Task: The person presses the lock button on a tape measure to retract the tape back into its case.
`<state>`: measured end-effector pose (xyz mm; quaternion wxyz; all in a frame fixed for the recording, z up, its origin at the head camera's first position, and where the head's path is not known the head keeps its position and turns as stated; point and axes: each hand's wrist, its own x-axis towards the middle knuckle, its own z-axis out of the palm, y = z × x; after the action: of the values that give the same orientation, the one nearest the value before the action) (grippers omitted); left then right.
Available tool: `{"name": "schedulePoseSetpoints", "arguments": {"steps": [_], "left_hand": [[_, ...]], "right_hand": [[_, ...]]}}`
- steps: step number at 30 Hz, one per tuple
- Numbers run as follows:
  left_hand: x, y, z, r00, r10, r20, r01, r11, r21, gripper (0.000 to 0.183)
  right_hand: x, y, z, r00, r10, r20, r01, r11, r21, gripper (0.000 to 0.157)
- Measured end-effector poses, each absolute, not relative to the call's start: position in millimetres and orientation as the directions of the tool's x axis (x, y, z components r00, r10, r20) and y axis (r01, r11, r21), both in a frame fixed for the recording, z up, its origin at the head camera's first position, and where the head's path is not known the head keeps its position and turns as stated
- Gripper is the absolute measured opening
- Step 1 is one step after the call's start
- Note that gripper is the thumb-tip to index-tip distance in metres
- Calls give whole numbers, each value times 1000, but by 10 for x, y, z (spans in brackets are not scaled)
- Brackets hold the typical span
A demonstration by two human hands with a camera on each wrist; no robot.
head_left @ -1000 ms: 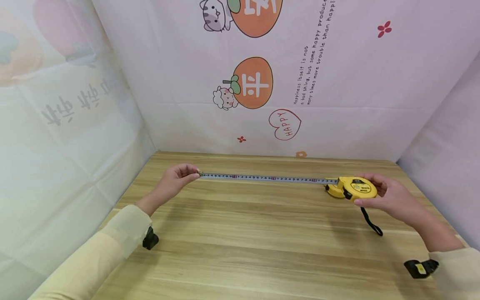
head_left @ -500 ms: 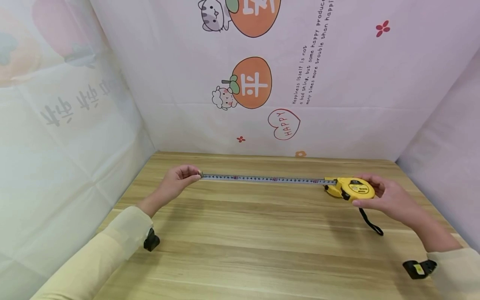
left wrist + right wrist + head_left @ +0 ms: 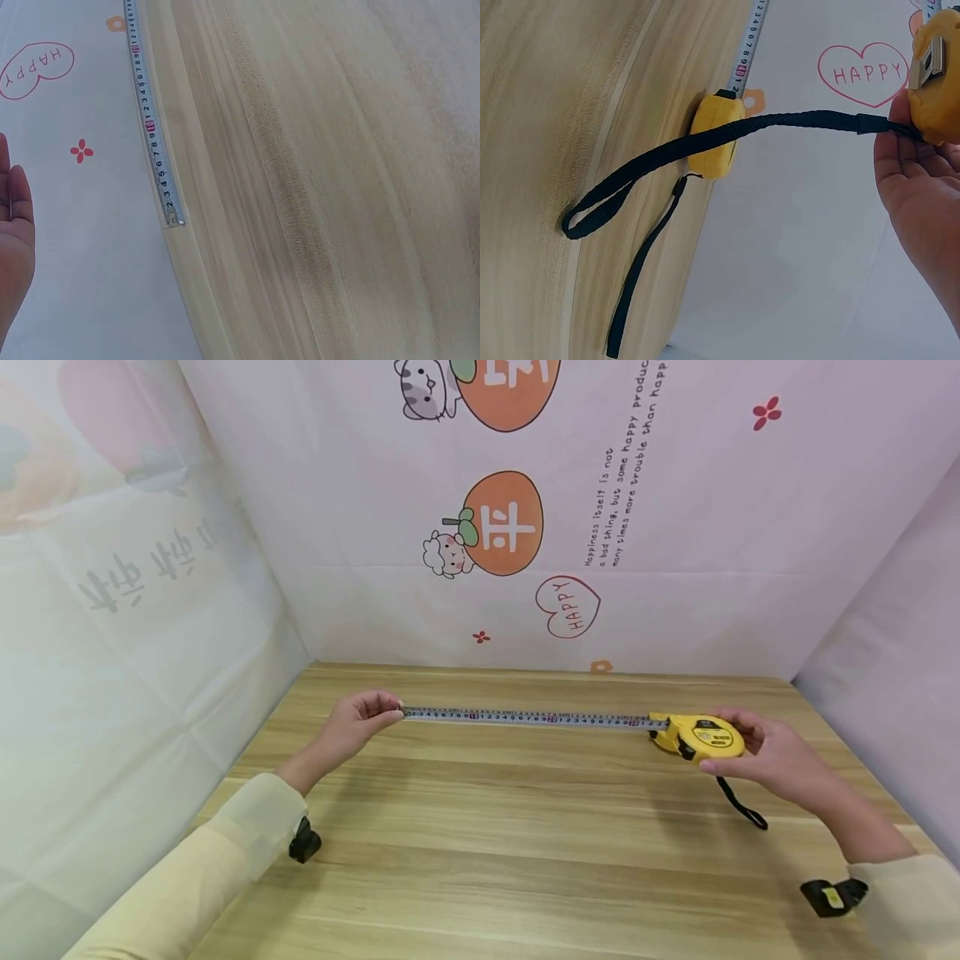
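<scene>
In the head view my right hand (image 3: 772, 756) holds a yellow tape measure (image 3: 708, 739) by its case, with the thumb at the near side. Its metal blade (image 3: 517, 720) runs left to my left hand (image 3: 356, 722), whose thumb and fingertips pinch the end. A second yellow tape measure (image 3: 716, 135) lies on the table with its blade drawn out. In the head view its case is partly hidden behind the held one, and the two blades run close alongside each other. The left wrist view shows the lying blade (image 3: 154, 139) ending in a metal hook.
Both tape measures have a black wrist strap; the held one's strap (image 3: 727, 135) dangles. Below lies the wooden table (image 3: 510, 843). A printed white cloth wall (image 3: 360, 510) stands behind it, with more cloth on the left and right.
My right hand has moved slightly left with the tape measure, and a little less blade is out. The lying blade's markings now show above the held blade. My left hand stays nearly in place.
</scene>
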<state>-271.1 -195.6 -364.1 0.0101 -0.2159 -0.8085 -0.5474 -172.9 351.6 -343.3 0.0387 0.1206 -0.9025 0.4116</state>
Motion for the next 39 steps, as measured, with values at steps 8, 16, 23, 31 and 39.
{"name": "schedulePoseSetpoints", "arguments": {"steps": [8, 16, 23, 31, 39], "left_hand": [[-2687, -1940, -3619, -911, 334, 243, 350, 314, 883, 21], [-2678, -1929, -3602, -912, 338, 232, 338, 300, 892, 21], [-2683, -1932, -3600, -909, 341, 241, 344, 287, 894, 20], [-2673, -1920, -3598, -905, 351, 242, 352, 297, 887, 20], [-2678, -1922, -3620, -902, 351, 252, 361, 290, 887, 20]], "right_hand": [[-1733, 3499, -3424, -969, -189, 162, -246, 628, -738, 65], [-1746, 3484, -3424, -968, -188, 163, -247, 635, -732, 64], [-1751, 3468, -3417, -968, -187, 165, -247, 634, -733, 63], [-1758, 3456, -3414, -968, -192, 159, -246, 635, -732, 64], [-1755, 3450, -3419, -968, -194, 157, -246, 631, -736, 63]]}}
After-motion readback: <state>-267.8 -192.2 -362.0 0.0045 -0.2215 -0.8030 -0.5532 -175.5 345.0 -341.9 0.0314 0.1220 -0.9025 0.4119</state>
